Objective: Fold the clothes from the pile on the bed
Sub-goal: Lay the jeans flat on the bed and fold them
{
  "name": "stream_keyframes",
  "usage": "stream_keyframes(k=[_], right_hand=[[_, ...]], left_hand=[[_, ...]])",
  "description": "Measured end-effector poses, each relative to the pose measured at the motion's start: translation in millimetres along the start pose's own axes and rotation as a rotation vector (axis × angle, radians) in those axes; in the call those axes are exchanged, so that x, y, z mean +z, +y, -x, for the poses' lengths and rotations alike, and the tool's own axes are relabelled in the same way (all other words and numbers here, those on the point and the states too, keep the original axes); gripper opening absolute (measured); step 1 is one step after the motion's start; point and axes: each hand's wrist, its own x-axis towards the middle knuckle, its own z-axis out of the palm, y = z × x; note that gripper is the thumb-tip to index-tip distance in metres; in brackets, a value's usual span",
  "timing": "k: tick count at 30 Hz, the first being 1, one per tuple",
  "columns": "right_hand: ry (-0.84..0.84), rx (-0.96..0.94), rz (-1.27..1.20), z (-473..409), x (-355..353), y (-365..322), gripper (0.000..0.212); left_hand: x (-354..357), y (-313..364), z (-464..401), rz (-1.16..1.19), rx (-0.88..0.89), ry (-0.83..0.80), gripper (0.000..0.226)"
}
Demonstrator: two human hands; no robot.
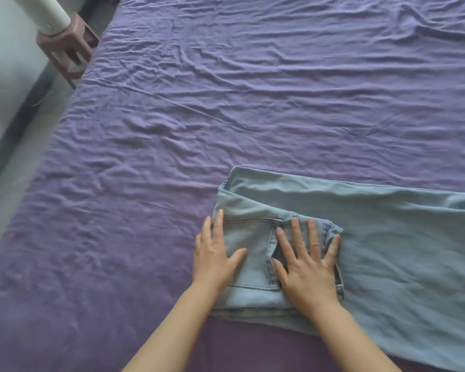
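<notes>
Hands: two; the left hand [214, 257] and the right hand [308, 260] are lying flat with fingers spread, pressing down, gripping nothing.
Jeans: one light blue pair of jeans [387, 237] is lying on the bed's near right side, under both hands.
Bed sheet: one wrinkled purple sheet [226, 103] is covering the bed.
Stool: one pink stool [70, 47] is standing far left.

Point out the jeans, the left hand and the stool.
jeans [403, 237]: head view, flat leg panel.
left hand [214, 260]: head view, back of the hand.
stool [70, 41]: head view, top corner of the frame.
</notes>
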Motion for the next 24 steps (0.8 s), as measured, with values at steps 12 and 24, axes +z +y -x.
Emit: stream_keyframes(k=[12,24], right_hand=[[0.062,-0.046,-0.926,21.5,-115.3,-40.3,0.063],[0.228,0.141,-0.86,70.3,-169.9,95.4,0.064]], left_hand=[[-77.5,89.0,33.9,1.127,-0.066,-0.432,0.067],[-16.9,212.7,83.2,0.78,0.26,-0.454,0.035]])
